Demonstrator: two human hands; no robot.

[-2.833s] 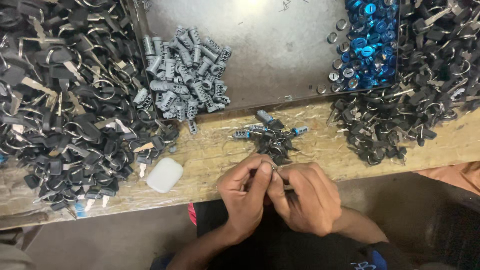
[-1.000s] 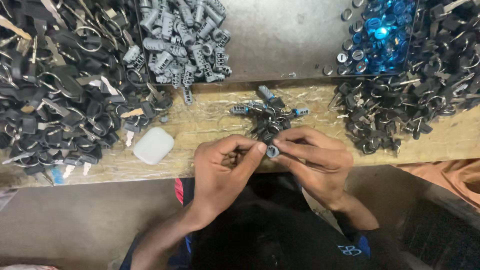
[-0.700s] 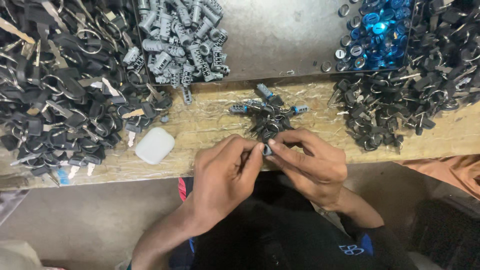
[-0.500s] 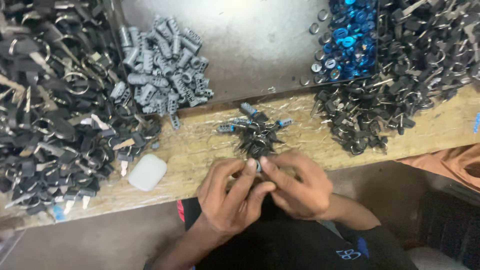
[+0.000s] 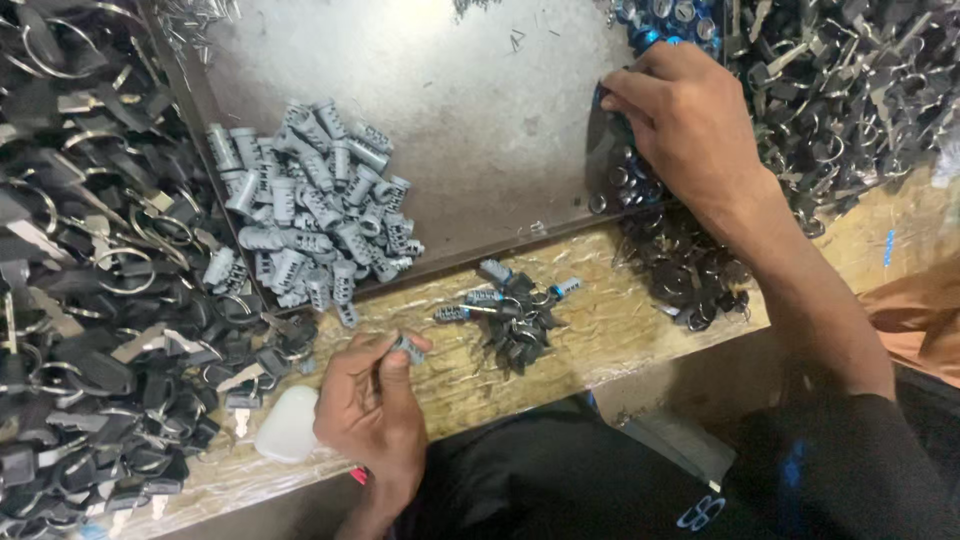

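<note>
At the front edge of the desk (image 5: 640, 340), my left hand (image 5: 372, 405) is closed on a small grey cylinder (image 5: 408, 347), pinched between thumb and fingers so that only its upper end shows above them. Its long axis appears to tilt up and to the right, toward the small cluster of keys and cylinders (image 5: 515, 320) lying on the wood just beside it.

My right hand (image 5: 690, 125) is extended well away, up and to the right, over the corner of the metal tray (image 5: 480, 120). Its fingers are curled down into the blue-capped parts (image 5: 660, 20) at the tray's right side. Whether they already grip one I cannot tell, since the fingertips are hidden.

Key relation: the held cylinder and the blue-capped parts are well apart, on a diagonal running from lower left to upper right. The right hand is the nearer to the blue parts; the left hand is the nearer to the pile of grey cylinders (image 5: 310, 210) in the tray and to the heap of black keys (image 5: 100, 300) at the left.

A white oval case (image 5: 288, 425) lies just beside the left hand, on its left. More dark keys (image 5: 850, 90) fill the right side.
</note>
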